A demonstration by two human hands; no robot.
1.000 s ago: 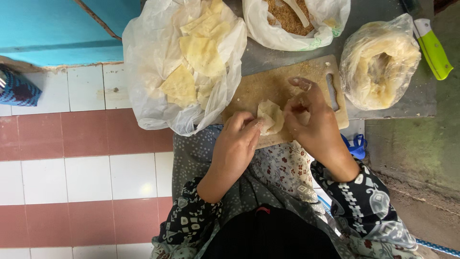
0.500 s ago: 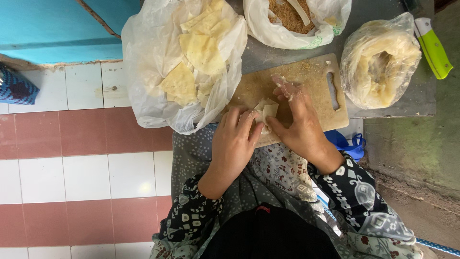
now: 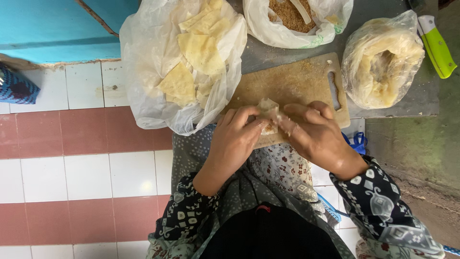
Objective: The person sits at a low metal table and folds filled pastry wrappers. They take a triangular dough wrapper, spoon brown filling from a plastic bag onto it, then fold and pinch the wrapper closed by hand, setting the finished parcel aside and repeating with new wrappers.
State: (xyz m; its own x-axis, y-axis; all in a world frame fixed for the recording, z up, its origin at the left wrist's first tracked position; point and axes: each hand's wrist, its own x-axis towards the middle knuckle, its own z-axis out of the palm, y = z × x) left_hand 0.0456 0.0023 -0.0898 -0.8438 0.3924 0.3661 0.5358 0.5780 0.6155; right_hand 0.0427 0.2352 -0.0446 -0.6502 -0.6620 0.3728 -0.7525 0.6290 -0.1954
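My left hand [image 3: 235, 139] and right hand [image 3: 314, 136] cover most of the pale wrapper [image 3: 268, 109] at the frame's centre, so its filling stays hidden. The crumb bag [image 3: 297, 21] is cut off at the top edge.

Green-handled knife [image 3: 437, 45], bag of brown crumbs [image 3: 292, 17], tiled floor [image 3: 86, 163]

We wear dark sleeves printed with white squares and leaf shapes, bare left hand [image 3: 237, 139] and right hand [image 3: 314, 136], over a grey floral skirt (small red blooms)
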